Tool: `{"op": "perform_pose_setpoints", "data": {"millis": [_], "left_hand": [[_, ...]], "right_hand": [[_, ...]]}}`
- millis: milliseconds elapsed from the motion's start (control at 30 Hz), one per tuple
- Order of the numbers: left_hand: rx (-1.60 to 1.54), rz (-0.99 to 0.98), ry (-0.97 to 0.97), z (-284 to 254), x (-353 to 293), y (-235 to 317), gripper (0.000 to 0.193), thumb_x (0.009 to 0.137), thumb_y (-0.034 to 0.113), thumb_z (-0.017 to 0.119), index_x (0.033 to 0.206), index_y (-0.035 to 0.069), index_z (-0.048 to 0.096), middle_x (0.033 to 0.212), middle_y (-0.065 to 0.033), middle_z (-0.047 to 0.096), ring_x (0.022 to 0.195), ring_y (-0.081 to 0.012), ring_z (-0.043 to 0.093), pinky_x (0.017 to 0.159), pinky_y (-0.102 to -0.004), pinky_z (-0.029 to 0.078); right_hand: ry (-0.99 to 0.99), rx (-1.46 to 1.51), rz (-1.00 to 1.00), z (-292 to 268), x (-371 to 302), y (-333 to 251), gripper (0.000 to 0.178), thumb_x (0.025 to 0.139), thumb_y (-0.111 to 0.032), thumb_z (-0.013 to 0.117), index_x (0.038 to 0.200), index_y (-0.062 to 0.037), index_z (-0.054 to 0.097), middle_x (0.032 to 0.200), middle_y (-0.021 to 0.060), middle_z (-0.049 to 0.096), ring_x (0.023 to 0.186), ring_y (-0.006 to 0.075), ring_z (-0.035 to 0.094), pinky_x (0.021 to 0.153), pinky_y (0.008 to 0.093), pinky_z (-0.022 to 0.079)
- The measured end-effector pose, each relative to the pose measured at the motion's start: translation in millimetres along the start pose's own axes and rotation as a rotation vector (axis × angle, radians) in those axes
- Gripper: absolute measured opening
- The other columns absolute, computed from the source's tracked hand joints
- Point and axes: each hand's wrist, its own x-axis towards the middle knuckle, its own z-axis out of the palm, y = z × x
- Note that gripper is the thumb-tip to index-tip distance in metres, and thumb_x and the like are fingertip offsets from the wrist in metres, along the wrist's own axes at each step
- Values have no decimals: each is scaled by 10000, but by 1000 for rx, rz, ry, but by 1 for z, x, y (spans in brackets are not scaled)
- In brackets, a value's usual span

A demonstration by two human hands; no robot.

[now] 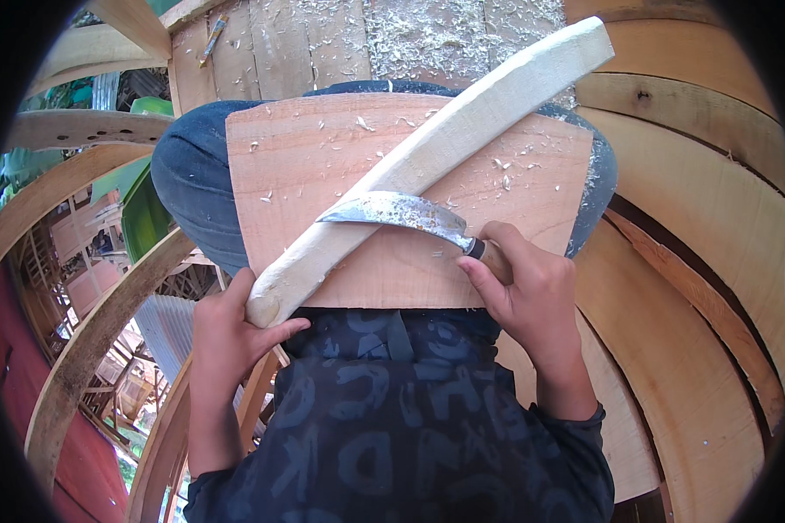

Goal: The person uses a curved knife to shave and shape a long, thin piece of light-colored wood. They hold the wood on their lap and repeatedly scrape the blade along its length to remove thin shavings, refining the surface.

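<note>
A long pale piece of wood [462,131] lies slantwise over a flat reddish board [401,275] on my lap, its near end at the lower left. Around that near end, my left hand [235,309] is closed, thumb on the near side. My right hand [528,279] grips the short wooden handle of a curved knife [401,212]. The sickle-like blade, spotted with rust, points left and rests across the pale wood's lower half. Small wood shavings are scattered on the board.
Plank flooring [279,44] beyond my knees carries many shavings [427,39] and a pencil-like stick [213,40] at the far left. Curved planks [672,192] rise on my right. Open curved ribs [96,349] stand on my left, with gaps between them.
</note>
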Motion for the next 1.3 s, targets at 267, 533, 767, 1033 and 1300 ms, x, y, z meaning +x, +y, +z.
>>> {"op": "perform_pose_setpoints", "data": {"millis": [267, 533, 767, 1033, 1300], "left_hand": [[-82, 2, -177, -4, 5, 4, 309, 781, 183, 804, 882, 3, 575, 683, -212, 576, 615, -409, 596, 555, -391, 460], [-25, 162, -96, 6, 6, 1, 248, 807, 162, 769, 930, 13, 613, 712, -196, 597, 644, -406, 604, 581, -406, 473], [-4, 123, -120, 6, 3, 2, 255, 794, 157, 774, 888, 12, 587, 707, -199, 583, 652, -407, 600, 588, -416, 467], [-32, 152, -143, 6, 7, -3, 266, 785, 164, 778, 907, 6, 602, 697, -208, 589, 663, -411, 609, 583, -413, 469], [-71, 138, -203, 3, 15, -12, 290, 793, 202, 782, 924, 8, 612, 686, -216, 591, 645, -417, 609, 567, -405, 467]], "right_hand": [[52, 93, 45, -2, 3, -5, 247, 879, -254, 729, 904, -36, 616, 658, 96, 583, 550, 283, 602, 493, 360, 444], [203, 58, 284, -9, 16, 17, 188, 916, -201, 690, 979, -29, 643, 610, 97, 542, 486, 235, 541, 478, 349, 415], [86, -60, 67, -4, 9, 9, 255, 896, -282, 713, 859, -61, 591, 594, 76, 553, 497, 267, 573, 462, 370, 427], [67, -60, -21, 11, 0, -7, 301, 893, -309, 716, 828, -57, 565, 575, 66, 539, 496, 251, 583, 459, 362, 426], [79, -72, -73, 13, 5, -6, 295, 880, -307, 730, 842, -52, 587, 569, 61, 533, 484, 244, 574, 451, 355, 417]]}}
